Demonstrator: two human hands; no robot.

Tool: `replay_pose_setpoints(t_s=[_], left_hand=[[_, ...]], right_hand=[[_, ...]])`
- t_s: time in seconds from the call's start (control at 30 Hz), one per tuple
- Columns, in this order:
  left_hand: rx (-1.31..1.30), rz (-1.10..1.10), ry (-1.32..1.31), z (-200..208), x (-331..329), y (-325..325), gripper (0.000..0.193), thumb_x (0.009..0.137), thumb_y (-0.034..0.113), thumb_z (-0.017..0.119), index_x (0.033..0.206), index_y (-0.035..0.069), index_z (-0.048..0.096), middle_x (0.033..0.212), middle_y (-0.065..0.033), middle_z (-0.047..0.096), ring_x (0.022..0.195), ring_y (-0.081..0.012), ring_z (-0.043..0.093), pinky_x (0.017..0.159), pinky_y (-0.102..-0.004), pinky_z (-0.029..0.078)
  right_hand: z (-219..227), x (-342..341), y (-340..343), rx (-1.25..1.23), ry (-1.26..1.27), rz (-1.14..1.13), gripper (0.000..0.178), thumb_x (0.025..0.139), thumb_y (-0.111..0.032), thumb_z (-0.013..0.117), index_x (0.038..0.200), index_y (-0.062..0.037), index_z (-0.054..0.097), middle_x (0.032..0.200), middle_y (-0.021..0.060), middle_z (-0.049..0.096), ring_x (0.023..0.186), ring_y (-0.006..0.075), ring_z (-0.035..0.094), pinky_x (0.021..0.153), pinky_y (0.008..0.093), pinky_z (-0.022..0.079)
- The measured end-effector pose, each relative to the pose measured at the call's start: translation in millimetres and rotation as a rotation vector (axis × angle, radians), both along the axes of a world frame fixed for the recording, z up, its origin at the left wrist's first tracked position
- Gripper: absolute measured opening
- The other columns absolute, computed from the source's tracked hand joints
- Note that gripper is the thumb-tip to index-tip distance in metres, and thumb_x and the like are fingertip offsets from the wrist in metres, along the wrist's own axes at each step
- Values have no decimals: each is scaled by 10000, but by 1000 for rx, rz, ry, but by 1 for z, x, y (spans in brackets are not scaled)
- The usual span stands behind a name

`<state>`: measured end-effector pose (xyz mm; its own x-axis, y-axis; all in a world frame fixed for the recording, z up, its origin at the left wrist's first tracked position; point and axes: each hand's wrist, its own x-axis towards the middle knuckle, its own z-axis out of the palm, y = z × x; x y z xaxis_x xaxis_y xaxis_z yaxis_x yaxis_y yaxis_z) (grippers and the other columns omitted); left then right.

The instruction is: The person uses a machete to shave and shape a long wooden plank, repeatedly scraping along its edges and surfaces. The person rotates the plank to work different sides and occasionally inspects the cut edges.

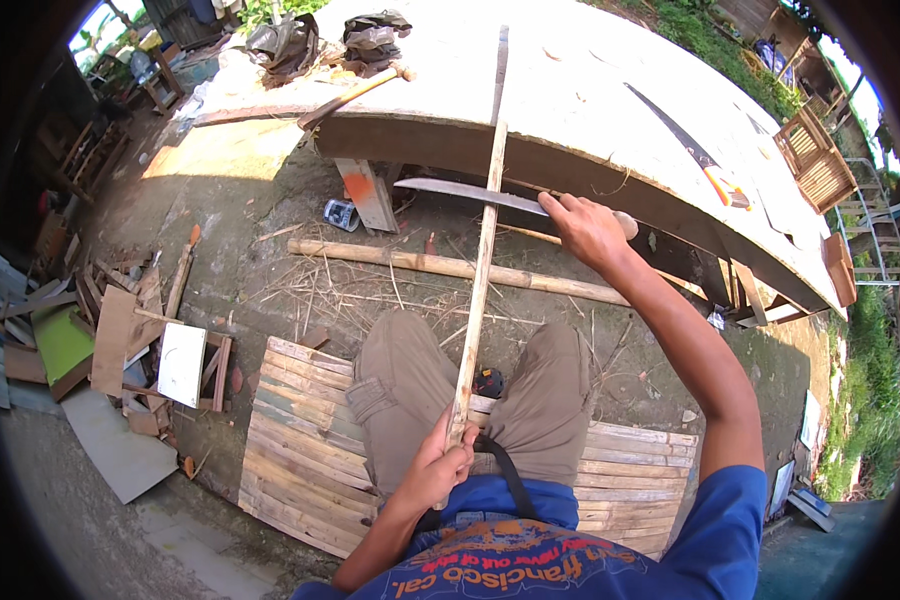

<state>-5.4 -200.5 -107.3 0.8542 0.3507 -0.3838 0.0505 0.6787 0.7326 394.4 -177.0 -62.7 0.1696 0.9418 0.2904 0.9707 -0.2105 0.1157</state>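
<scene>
My left hand (435, 465) is closed around the near end of a long, narrow bamboo strip (476, 310), just in front of my lap. The strip runs away from me between my knees, and its far end lies over the edge of the pale table. In my right hand (585, 228) is a large knife (430, 186) with a long, slightly curved blade and a light handle end showing behind the fist. The blade points left and crosses the strip close to the table's front edge. Whether its edge bites into the bamboo, I cannot tell.
On the table (580, 90) lie a hammer (355, 95) and a handsaw (685, 135). A bamboo pole (410, 260) and shavings cover the ground ahead. I sit on a bamboo-slat bench (305, 440), a tape measure (488, 382) between my legs. Scrap boards (115, 345) are piled left.
</scene>
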Motion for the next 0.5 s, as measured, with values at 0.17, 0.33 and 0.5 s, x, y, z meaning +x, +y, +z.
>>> replay_pose_setpoints(t_s=[0.17,0.33,0.5], left_hand=[[3,-42,4,3,-5,3,799,868,-102,419,1594,126,176,1034,0,451,659,-37,416,516,-194,340],[7,-35,-9,0,-5,4,764,870,-96,428,1576,103,214,1004,-4,464,664,-43,425,506,-196,350],[30,-13,-4,0,-4,14,692,902,-41,416,1564,86,256,959,-17,470,652,-51,426,478,-202,363]], right_hand=[[-3,13,14,47,11,-98,270,896,-36,537,1164,-68,538,921,180,664,834,379,704,686,484,579],[-12,36,31,126,74,-269,285,926,-100,535,1209,-71,553,896,204,665,776,417,684,668,525,552],[-10,23,35,127,55,-258,226,918,-72,520,1138,-42,564,887,211,675,785,434,689,664,520,564]])
